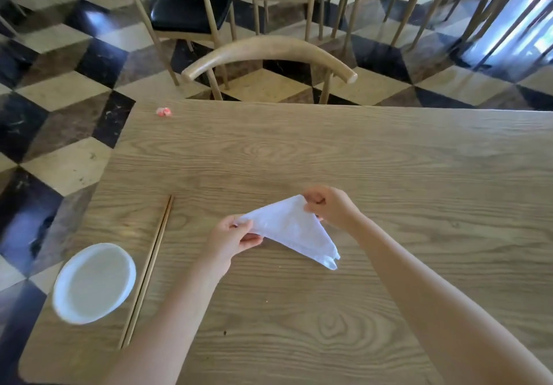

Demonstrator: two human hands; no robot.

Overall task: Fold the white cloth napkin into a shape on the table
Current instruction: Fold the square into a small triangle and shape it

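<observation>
The white cloth napkin is folded into a triangle and held just above the wooden table, near its middle. My left hand pinches the napkin's left corner between thumb and fingers. My right hand grips the upper corner. The third corner droops down to the right and touches the tabletop, showing loose layered tips.
A pair of wooden chopsticks lies to the left of my hands, and a white shallow dish sits beyond them near the table's left edge. A small pink wrapper rests at the far left corner. A wooden chair stands at the far side.
</observation>
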